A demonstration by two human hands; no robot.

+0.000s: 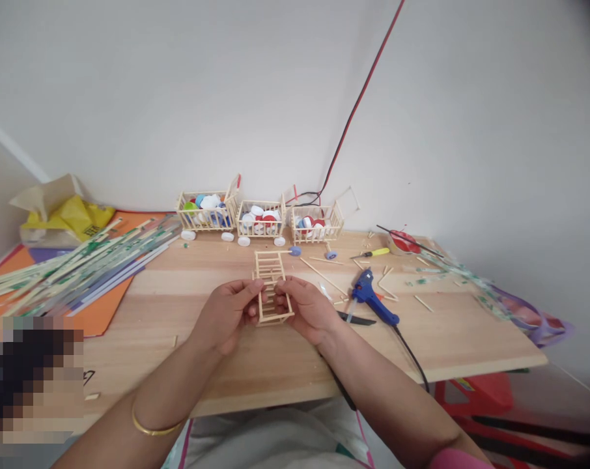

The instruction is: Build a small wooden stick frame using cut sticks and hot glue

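Both my hands hold a small open frame of thin wooden sticks (271, 286) just above the wooden board (217, 365). My left hand (229, 314) pinches its left side with thumb and fingers closed on the sticks. My right hand (307, 311) grips the right side the same way. The frame's far end points away from me, towards three little stick carts (260, 220) with white bottle-cap wheels, each filled with coloured caps, lined up by the wall.
A blue glue gun (372, 298) with a black cord lies right of my hands, beside a black blade (356, 318). A yellow-handled screwdriver (373, 253), loose sticks and a tape roll (401, 242) lie further right. A pile of wrapped chopsticks (80, 264) covers the left.
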